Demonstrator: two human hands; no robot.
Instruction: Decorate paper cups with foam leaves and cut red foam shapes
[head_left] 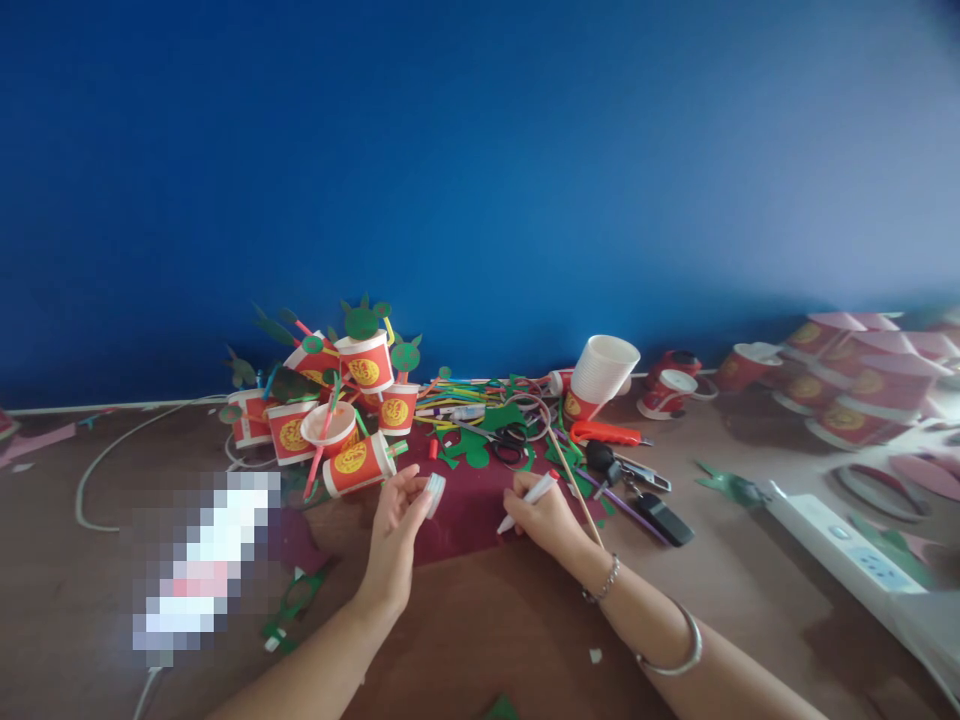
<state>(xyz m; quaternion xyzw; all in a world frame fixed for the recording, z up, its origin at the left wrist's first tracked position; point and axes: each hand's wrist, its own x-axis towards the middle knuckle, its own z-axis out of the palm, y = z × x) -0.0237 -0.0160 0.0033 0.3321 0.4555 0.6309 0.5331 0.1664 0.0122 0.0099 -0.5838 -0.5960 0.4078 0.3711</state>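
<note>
My left hand (396, 520) is closed on a small white round lid or tape roll (435, 492), held just above a dark red sheet (465, 510) on the brown table. My right hand (544, 515) grips a white marker pen (529, 495) with its tip pointing down-left at the red sheet. The two hands are a short gap apart. Just beyond my left hand lies a red paper cup (358, 465) on its side.
A heap of red cups with green paper leaves and straws (330, 385) stands at the back left. Scissors (504, 440), coloured straws, an orange cutter (604, 434), keys (637, 480), white stacked cups (604, 368), more red cups (840, 380) and a white power strip (847, 545) lie to the right.
</note>
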